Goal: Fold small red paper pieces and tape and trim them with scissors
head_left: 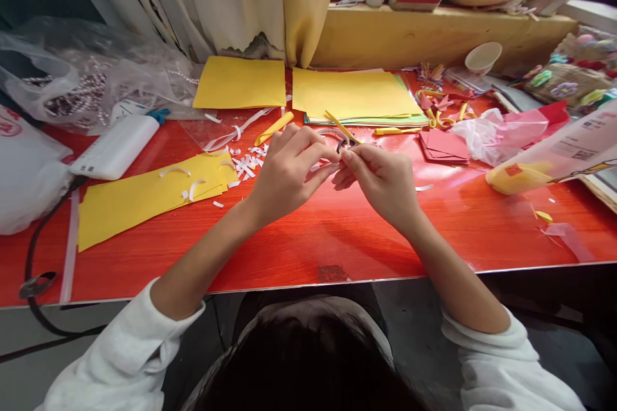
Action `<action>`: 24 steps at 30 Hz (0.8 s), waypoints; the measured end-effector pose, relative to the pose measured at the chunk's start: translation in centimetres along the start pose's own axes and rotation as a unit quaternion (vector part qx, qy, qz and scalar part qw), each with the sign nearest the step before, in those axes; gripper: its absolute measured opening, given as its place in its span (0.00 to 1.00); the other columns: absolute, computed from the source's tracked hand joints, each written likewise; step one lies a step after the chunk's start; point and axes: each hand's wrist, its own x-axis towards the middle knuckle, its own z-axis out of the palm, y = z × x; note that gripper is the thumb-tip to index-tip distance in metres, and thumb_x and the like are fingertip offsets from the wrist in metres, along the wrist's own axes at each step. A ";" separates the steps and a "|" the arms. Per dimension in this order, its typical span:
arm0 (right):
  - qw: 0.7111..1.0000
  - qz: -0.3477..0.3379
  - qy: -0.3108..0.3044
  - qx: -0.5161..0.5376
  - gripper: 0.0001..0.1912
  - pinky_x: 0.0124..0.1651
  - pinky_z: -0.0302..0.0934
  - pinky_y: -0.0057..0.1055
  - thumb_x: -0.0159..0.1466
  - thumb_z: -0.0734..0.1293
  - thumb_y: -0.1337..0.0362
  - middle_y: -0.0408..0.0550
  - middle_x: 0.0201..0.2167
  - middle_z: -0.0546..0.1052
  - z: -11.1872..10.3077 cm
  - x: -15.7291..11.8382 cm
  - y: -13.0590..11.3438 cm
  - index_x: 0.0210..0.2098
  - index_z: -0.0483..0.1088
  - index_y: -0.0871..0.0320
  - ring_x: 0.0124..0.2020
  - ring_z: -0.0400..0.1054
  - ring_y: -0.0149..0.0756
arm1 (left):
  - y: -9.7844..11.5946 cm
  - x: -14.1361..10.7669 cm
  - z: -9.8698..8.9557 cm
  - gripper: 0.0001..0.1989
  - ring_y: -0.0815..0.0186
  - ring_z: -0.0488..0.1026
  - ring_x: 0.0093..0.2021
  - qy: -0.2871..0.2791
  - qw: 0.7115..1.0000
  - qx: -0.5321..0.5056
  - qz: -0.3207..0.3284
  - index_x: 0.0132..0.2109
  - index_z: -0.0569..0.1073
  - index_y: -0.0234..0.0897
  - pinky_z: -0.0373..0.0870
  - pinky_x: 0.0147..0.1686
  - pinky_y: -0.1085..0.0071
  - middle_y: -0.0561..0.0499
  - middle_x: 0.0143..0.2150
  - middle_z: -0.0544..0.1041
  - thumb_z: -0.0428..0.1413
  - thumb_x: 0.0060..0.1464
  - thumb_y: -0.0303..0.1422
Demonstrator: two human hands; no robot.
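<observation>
Head view: fingers close together; plastic bag holds bead strands.

Hands, two: one left, one right. Rolled yellow paper lengths, three. Flat stacks topped with yellow sheets, two. Fanned pile of long yellow paper strips, one. Stack of red paper squares, one. White rectangular case, one. Small white cup, one. White paper snippets, numerous, too jumbled to count.
</observation>
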 end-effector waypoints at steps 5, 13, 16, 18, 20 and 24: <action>1.000 0.005 0.001 -0.004 0.16 0.26 0.69 0.26 0.65 0.60 0.54 0.42 0.18 0.74 0.0 0.0 0.0 0.28 0.67 0.58 0.21 0.72 0.29 | 0.0 -0.2 0.2 0.08 0.61 0.67 0.42 -0.005 1.000 -0.002 -0.020 0.36 0.71 0.41 0.60 0.45 0.60 0.50 0.36 0.70 0.51 0.57 0.38; 1.000 -0.006 0.005 -0.027 0.17 0.26 0.68 0.26 0.65 0.59 0.54 0.43 0.19 0.75 0.0 0.0 0.1 0.28 0.68 0.58 0.21 0.72 0.29 | 0.0 -0.3 0.3 0.08 0.60 0.66 0.43 -0.008 0.999 -0.020 -0.023 0.36 0.71 0.41 0.58 0.47 0.58 0.49 0.37 0.70 0.50 0.58 0.38; 0.999 -0.020 0.007 -0.033 0.16 0.26 0.67 0.25 0.66 0.59 0.55 0.43 0.19 0.75 0.0 0.0 0.2 0.28 0.67 0.58 0.21 0.72 0.29 | 0.0 -0.3 0.3 0.08 0.59 0.67 0.43 -0.007 1.000 -0.013 -0.024 0.38 0.71 0.41 0.58 0.46 0.58 0.49 0.37 0.71 0.50 0.58 0.38; 0.999 -0.022 0.006 -0.035 0.16 0.26 0.67 0.25 0.66 0.59 0.55 0.43 0.20 0.75 0.0 0.0 0.2 0.28 0.67 0.58 0.21 0.72 0.29 | 0.0 -0.3 0.3 0.08 0.59 0.67 0.44 -0.008 1.000 -0.016 -0.025 0.39 0.71 0.41 0.59 0.47 0.58 0.49 0.38 0.71 0.51 0.58 0.38; 0.999 -0.020 0.004 -0.037 0.16 0.26 0.67 0.25 0.66 0.58 0.55 0.43 0.20 0.75 0.0 0.0 0.2 0.28 0.67 0.58 0.21 0.72 0.29 | 0.0 -0.3 0.3 0.08 0.58 0.67 0.44 -0.011 0.999 -0.015 -0.027 0.39 0.71 0.41 0.59 0.47 0.57 0.49 0.38 0.71 0.51 0.58 0.38; 0.998 -0.029 0.007 -0.047 0.16 0.26 0.67 0.26 0.66 0.58 0.55 0.43 0.19 0.75 0.1 0.0 0.2 0.28 0.67 0.58 0.21 0.72 0.29 | 0.0 -0.4 0.4 0.07 0.59 0.67 0.45 -0.007 1.000 -0.006 -0.025 0.39 0.71 0.42 0.59 0.47 0.57 0.49 0.38 0.71 0.51 0.58 0.38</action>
